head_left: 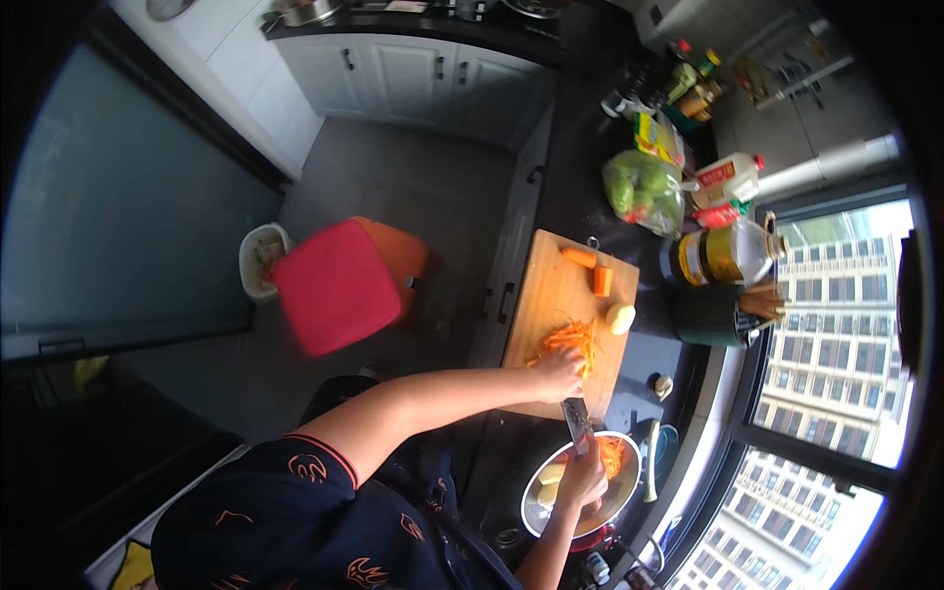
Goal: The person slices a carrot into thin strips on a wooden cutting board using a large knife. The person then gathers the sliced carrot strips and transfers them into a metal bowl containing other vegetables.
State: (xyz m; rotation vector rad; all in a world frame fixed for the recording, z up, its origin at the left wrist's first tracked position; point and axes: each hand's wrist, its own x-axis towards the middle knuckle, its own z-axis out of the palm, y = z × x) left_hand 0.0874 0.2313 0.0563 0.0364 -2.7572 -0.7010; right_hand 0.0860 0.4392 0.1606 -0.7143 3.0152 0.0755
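My right hand (587,478) grips a kitchen knife (578,421) by its handle, above a metal bowl (532,519). The dark blade points toward my left hand (561,373), whose curled fingers rest at the near side of a pile of shredded carrot (573,339). That pile lies on a wooden cutting board (539,285). Pale peeled chunks (549,482) and more carrot strips (611,455) sit in the bowl. Two carrot pieces (602,282) lie toward the board's far end, and a pale round vegetable (620,317) is at its right edge.
Right of the board stand an oil bottle (733,252), a utensil holder (710,315) and a plastic bag of green produce (641,189). A peeler-like pale handle (651,462) is beside the bowl. On the floor at left are a red stool (339,285) and a white bin (251,282).
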